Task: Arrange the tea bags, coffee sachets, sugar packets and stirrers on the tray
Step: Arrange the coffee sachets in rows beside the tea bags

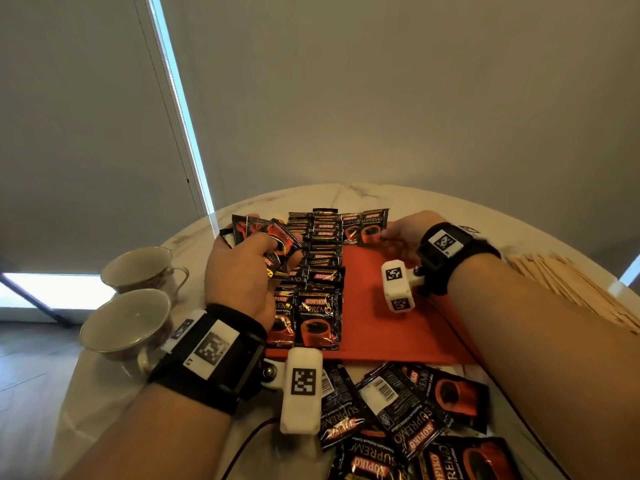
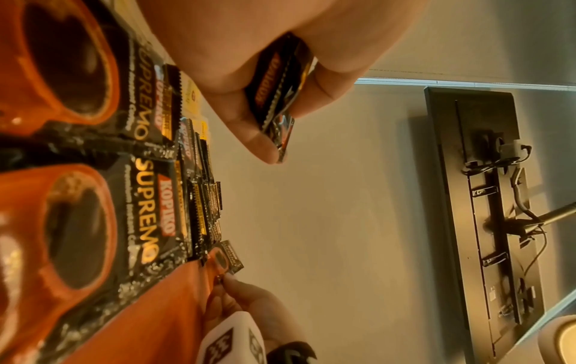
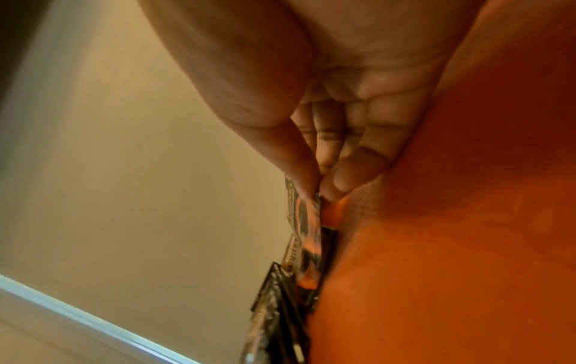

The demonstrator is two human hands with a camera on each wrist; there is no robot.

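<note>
**Sachets fanned in the left hand, rows laid out beside it**

The left hand (image 2: 249, 61) grips a small sheaf of black coffee sachets (image 2: 277, 91), thumb and fingers curled round them, held up off the red tray (image 2: 149, 327). On the tray lie overlapping rows of coffee sachets (image 2: 140, 204) printed with orange cups. At the far end of a row, the right hand (image 2: 249, 303) pinches the corner of one sachet (image 2: 227, 258). Behind, a dark monitor back (image 2: 486, 197) with dangling cables faces a pale wall (image 2: 327, 197).
</note>
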